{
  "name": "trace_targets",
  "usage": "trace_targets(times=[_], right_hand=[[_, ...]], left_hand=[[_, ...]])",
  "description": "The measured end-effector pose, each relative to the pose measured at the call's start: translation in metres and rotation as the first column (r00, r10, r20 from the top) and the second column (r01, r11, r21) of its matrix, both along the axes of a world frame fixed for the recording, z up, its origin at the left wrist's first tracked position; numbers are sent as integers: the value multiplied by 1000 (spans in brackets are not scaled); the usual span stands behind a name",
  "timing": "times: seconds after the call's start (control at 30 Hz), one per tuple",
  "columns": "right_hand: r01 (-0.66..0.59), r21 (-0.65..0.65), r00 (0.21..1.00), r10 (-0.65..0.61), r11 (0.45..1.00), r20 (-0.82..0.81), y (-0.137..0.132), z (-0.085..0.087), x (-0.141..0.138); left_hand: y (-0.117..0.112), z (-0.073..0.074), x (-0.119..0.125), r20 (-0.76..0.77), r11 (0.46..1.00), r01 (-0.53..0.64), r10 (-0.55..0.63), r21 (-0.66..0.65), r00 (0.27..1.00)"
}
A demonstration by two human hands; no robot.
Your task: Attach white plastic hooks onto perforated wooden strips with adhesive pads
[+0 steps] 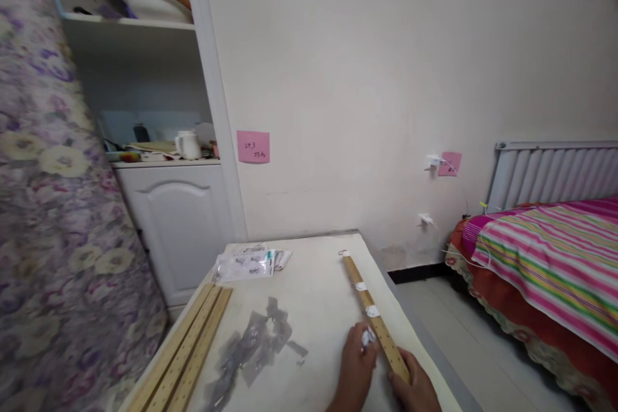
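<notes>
A long wooden strip with a row of small holes (358,274) lies lengthwise along the right side of the white table (309,270). Two white pieces (371,311) sit on it, and a small metal ring or hook shows at its far end. My right hand (416,381) is closed around the strip's near end. Just left of the strip, my left hand (358,354) pinches a small white piece (367,337), whose exact kind I cannot make out.
Three more holed wooden strips (193,347) lie at the table's left. Small grey plastic packets (255,341) are scattered mid-table. Clear-fronted packages (246,264) lie at the back left. A floral curtain (62,206) hangs on the left; a bed (545,232) stands on the right.
</notes>
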State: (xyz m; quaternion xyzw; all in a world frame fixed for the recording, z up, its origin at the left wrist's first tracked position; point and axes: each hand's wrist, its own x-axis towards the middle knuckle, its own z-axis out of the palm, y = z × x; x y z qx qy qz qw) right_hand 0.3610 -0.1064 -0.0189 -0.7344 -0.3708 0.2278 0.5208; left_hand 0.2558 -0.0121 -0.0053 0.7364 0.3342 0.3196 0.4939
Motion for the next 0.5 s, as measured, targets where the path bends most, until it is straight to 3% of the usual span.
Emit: trace_targets(times=[0.07, 0.17, 0.23, 0.3, 0.4, 0.5], right_hand=[[-69, 53, 997, 71, 996, -35, 2, 1, -14], [-105, 90, 990, 113, 990, -81, 5, 2, -30], [-102, 98, 989, 111, 990, -97, 5, 5, -35], [-96, 105, 990, 106, 990, -92, 2, 8, -35], [-30, 58, 998, 34, 998, -57, -3, 13, -27], [48, -10, 998, -49, 999, -39, -6, 11, -15]], left_hand=[[15, 5, -29, -56, 986, -79, 88, 144, 995], [45, 17, -80, -246, 916, -157, 259, 368, 934], [64, 26, -111, -404, 848, -180, 411, 499, 817], [77, 34, -134, -526, 795, -130, 503, 592, 686], [87, 38, -148, -602, 734, -43, 588, 678, 540], [87, 34, -134, -594, 712, -2, 587, 702, 551]])
